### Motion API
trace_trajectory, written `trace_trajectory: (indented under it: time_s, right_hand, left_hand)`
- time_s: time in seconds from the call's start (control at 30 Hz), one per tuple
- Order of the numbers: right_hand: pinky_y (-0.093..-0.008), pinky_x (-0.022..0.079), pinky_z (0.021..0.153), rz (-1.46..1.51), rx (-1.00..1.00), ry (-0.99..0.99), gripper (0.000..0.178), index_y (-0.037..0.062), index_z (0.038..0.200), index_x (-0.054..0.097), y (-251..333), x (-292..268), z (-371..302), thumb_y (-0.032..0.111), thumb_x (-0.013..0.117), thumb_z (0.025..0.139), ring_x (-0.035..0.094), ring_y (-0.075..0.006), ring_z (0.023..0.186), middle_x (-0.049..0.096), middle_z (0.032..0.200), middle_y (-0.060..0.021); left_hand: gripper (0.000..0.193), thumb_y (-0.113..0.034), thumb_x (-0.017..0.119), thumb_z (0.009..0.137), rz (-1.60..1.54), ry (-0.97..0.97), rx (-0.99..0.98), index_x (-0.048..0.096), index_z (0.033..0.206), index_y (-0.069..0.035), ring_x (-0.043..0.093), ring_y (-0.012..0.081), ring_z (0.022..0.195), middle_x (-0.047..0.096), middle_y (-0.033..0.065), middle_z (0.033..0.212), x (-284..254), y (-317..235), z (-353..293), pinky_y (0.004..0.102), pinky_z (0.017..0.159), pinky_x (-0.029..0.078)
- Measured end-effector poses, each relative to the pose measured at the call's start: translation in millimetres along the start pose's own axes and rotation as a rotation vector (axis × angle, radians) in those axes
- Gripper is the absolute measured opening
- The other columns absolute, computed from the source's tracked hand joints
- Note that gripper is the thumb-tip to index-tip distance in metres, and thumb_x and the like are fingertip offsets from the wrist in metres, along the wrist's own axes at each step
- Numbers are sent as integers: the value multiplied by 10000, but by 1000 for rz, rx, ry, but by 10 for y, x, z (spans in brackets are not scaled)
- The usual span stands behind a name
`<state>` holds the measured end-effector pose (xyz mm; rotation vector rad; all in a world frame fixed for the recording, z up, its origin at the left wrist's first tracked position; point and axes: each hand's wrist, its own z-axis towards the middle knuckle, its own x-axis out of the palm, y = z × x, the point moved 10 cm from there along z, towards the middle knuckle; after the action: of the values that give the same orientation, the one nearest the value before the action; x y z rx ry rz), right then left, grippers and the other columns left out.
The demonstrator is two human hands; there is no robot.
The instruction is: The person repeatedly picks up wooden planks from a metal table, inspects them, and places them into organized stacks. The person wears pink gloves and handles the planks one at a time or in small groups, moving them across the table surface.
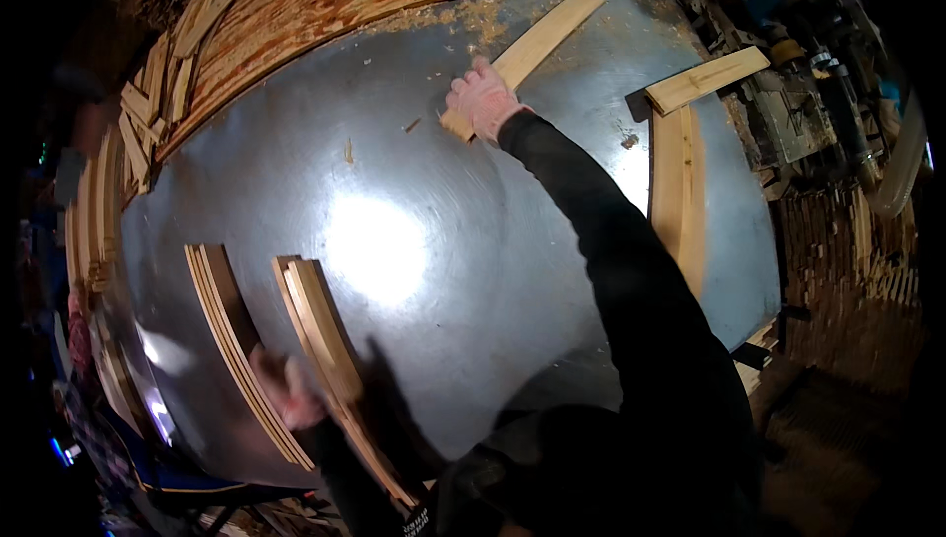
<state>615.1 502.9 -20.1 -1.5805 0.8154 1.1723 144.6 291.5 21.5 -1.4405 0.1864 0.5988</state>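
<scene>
My right hand (483, 100) reaches to the far side of the grey metal table (493, 271), its fingers wrapped over the near end of a light wooden board (552, 34). The board slants away to the upper right, lying on or close to the table. Smeared by motion, my left hand (286, 389) is at the near left, between two stacks of wooden strips. Its fingers are too blurred to read. One stack (232, 340) lies left of it, with thin strips side by side; the other stack (327, 335) lies to its right, partly covered near my forearm.
At the right, a short board (708, 80) lies across the end of a longer wooden piece (676, 197). Loose strips (182, 74) lie at the far left by a worn wooden panel (325, 0). Machinery (798, 94) stands beyond the right edge, above piled wood (847, 261). Sawdust (473, 17) dots the far edge.
</scene>
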Motion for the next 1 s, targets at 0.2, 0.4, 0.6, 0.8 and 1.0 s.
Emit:
trace_trajectory:
  time_s: [0.2,0.4,0.6,0.8,1.0]
  right_hand:
    - [-513,405,1031,653,-13,-900,409,83,1098,621,575,-1196,-2333,101,624,689,574,-295,968,595,1003,-101]
    - [-443,391,1063,1011,451,-278,657,52,1352,473,717,-390,-3908,76,693,734,508,-343,1231,549,1288,-176]
    - [-419,372,1073,509,789,-394,615,-16,1400,400,-505,-35,-4735,132,666,865,446,-362,1286,464,1391,-214]
    - [-415,302,1130,730,1009,-269,666,8,1458,323,-629,164,-4569,245,626,914,363,-361,1352,381,1455,-228]
    - [-411,324,1122,700,1031,-192,631,72,1473,331,-509,147,-4195,214,608,924,365,-348,1366,358,1486,-214]
  left_hand:
    - [739,-586,436,951,-1485,1063,-1069,376,1387,8,521,397,1182,493,218,1335,3110,-939,-1396,577,988,430]
    - [450,-213,671,897,-846,1044,-892,539,1225,65,652,205,963,651,141,1096,3563,-920,-2126,338,858,544]
    - [340,-300,694,825,-372,810,-599,675,1008,-15,612,141,675,679,71,824,2796,-931,-1492,306,681,516]
    - [356,-394,648,824,474,431,-229,624,888,-45,528,281,732,593,116,768,971,-773,-650,374,719,460]
    - [459,-440,683,789,1238,128,-127,706,1129,-132,244,414,1393,311,201,1513,-849,-274,-95,607,1098,179]
